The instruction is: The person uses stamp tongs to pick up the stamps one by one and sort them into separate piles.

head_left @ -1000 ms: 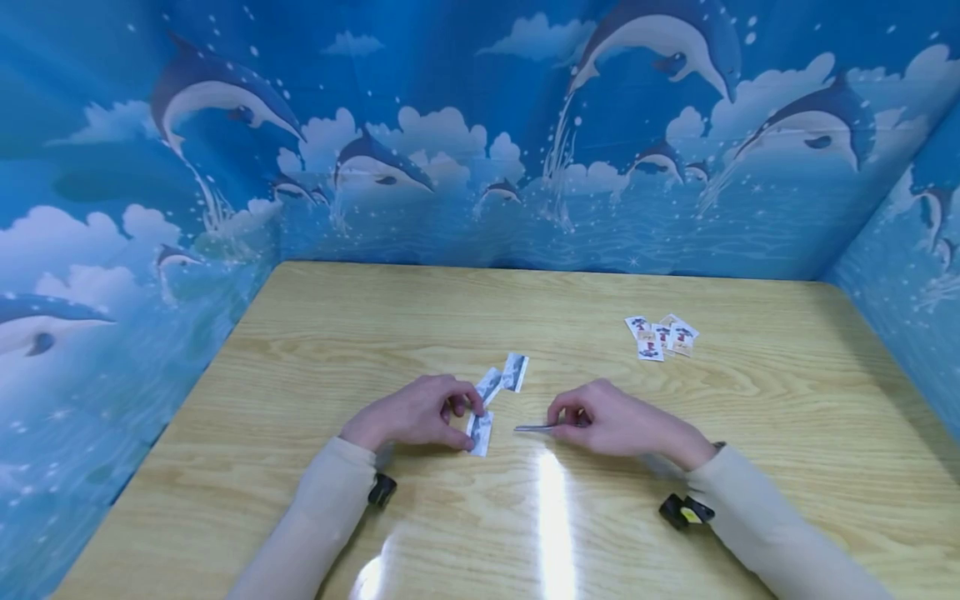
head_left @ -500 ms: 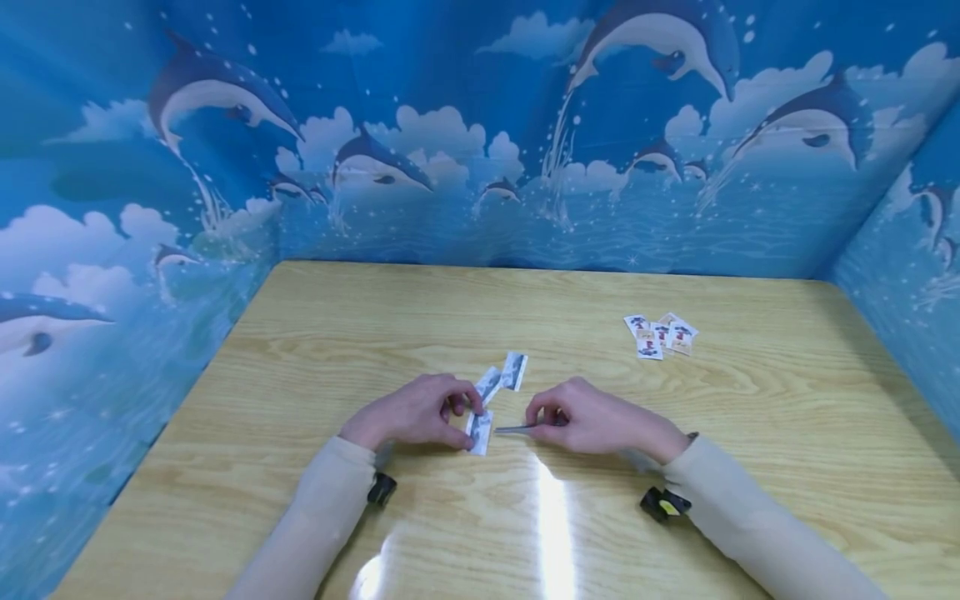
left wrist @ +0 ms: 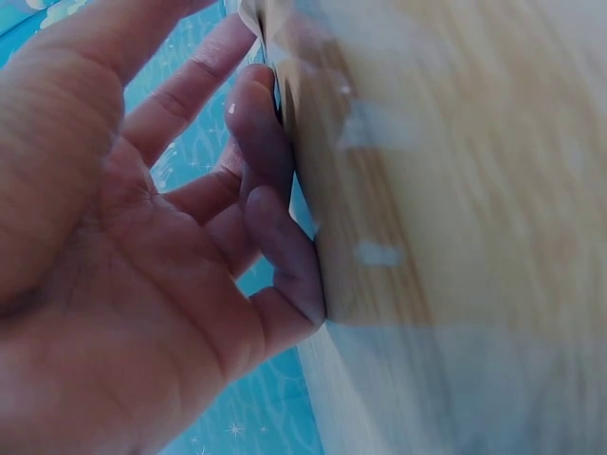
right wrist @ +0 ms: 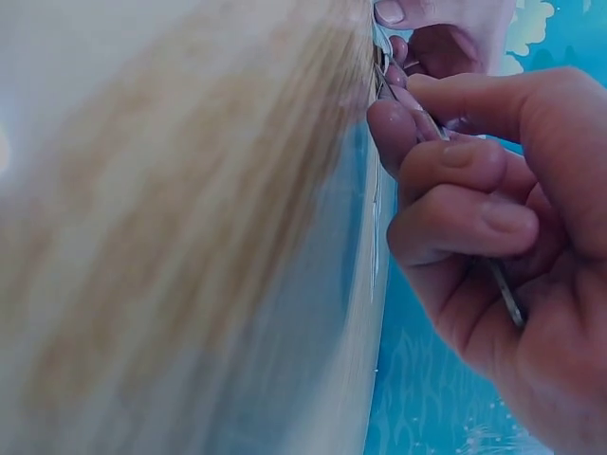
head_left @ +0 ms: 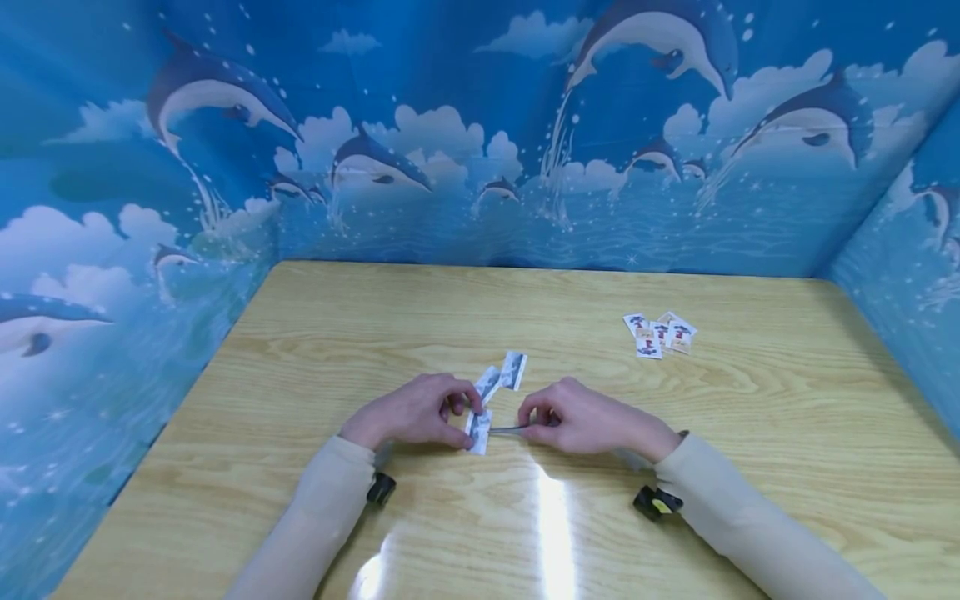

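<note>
Three small printed paper pieces in grey and blue lie at mid-table in the head view. My left hand [head_left: 420, 412] touches the nearest piece [head_left: 480, 433] with forefinger and thumb at its left side, against the tabletop. Behind it are the middle piece [head_left: 487, 384] and the far piece [head_left: 513, 370]. My right hand [head_left: 588, 418] pinches metal tweezers [head_left: 507, 430], whose tips reach the right edge of the nearest piece. In the right wrist view the tweezers' rear end [right wrist: 506, 292] shows below curled fingers. Whether the tips grip the paper cannot be told.
A loose cluster of small white printed pieces [head_left: 660, 335] lies at the back right of the wooden table [head_left: 360, 325]. A blue dolphin-print curtain [head_left: 465, 217] hangs along the back and sides.
My right hand has moved left with the tweezers, bringing their tips up to the nearest paper piece. The left hand has stayed in place.
</note>
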The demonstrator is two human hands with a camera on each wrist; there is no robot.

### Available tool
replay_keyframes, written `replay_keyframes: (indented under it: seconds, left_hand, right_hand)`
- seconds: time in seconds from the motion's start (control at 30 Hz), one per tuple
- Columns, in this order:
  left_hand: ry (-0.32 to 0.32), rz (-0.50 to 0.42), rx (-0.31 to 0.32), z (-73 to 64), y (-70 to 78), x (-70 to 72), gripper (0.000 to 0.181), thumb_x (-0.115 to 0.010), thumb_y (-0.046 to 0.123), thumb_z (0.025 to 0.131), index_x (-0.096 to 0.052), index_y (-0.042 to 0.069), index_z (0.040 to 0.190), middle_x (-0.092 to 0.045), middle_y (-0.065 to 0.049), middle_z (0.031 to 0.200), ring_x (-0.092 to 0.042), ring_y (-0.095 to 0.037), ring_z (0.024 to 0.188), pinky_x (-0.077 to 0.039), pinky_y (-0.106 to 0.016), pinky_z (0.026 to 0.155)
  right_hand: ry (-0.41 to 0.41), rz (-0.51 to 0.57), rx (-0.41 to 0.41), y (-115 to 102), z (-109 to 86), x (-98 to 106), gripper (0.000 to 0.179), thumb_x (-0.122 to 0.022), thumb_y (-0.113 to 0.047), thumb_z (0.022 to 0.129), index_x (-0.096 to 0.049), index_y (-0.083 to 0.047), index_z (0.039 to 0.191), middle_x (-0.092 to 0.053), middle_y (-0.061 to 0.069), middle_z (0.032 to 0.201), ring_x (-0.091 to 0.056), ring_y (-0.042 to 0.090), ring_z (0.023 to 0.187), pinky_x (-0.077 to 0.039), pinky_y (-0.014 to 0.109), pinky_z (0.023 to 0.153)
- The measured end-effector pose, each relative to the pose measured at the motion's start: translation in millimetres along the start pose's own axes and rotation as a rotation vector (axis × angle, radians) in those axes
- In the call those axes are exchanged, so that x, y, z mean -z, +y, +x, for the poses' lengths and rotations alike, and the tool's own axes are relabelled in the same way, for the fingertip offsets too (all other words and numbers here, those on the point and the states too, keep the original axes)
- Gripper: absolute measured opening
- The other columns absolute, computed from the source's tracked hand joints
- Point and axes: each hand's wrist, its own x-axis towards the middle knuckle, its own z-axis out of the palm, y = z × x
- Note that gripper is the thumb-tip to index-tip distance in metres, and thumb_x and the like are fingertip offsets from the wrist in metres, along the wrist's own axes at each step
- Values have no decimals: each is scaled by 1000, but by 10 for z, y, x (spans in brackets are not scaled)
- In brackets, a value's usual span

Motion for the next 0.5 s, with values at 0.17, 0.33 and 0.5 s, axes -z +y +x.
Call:
replay_keyframes:
  seconds: [0.17, 0.33, 0.5]
  left_hand:
    - [-2, -2, 9, 0, 4, 2, 34, -87, 33, 81, -69, 27, 110, -62, 3, 100, -56, -13, 86, -47, -30, 78]
    - [-3, -3, 11, 1, 1, 2, 36, -88, 33, 80, -69, 26, 111, -61, 3, 99, -56, -13, 85, -47, -30, 77]
    - [-1, 4, -3, -5, -5, 4, 36, -87, 33, 81, -70, 26, 111, -61, 3, 99, -56, -12, 85, -47, -29, 77]
  right_hand:
    - [-6, -6, 2, -13, 9, 1, 9, -68, -18, 98, -75, -15, 103, -64, -13, 74, -53, -2, 61, -45, 20, 57]
    - [-6, -15, -5, -26, 25, -4, 8, -68, -17, 97, -75, -16, 101, -64, -13, 74, -52, -1, 61, -45, 20, 57]
    - [-3, -20, 1, -25, 29, -9, 7, -68, -17, 97, -74, -16, 100, -63, -13, 73, -50, -2, 60, -43, 19, 56]
